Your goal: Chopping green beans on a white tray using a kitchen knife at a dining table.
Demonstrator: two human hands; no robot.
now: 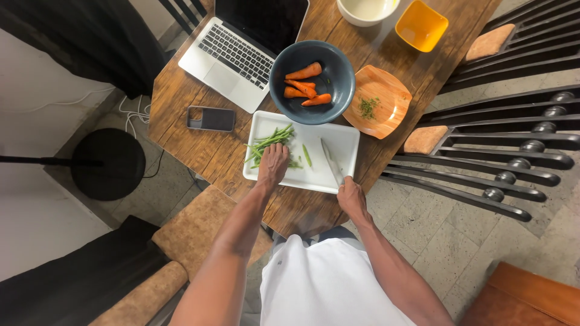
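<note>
At the far left of the wooden table (199,151) lies a dark phone (210,119), face up, with an open laptop (238,51) beyond it toward the far edge. To the right of the phone sits a white cutting board (341,145), close to the near edge of the table. A bunch of green beans (269,140) lies on the left part of the board, stems running roughly left to right, and a single bean piece (307,155) rests apart from the bunch near the middle of the board. The left hand (272,165) lies palm down on the near end of the bunch, its grip mostly flat and loosely spread, fingers pressing the beans against the board rather than wrapped around them. Beyond the board, touching its far edge, stands a dark blue bowl (284,66) holding several carrots (305,84). Right of the hand, a knife (330,160) lies with its blade slanting across the right half of the board, tip pointing away. The right hand (351,196), at the near right corner of the board, has its grip closed tightly around the knife's handle. Farther right, just beside the bowl, an orange plate (389,111) carries a small heap of green trimmings (368,107). At the far edge stand a white bowl (367,11) and a yellow square bowl (422,25).
</note>
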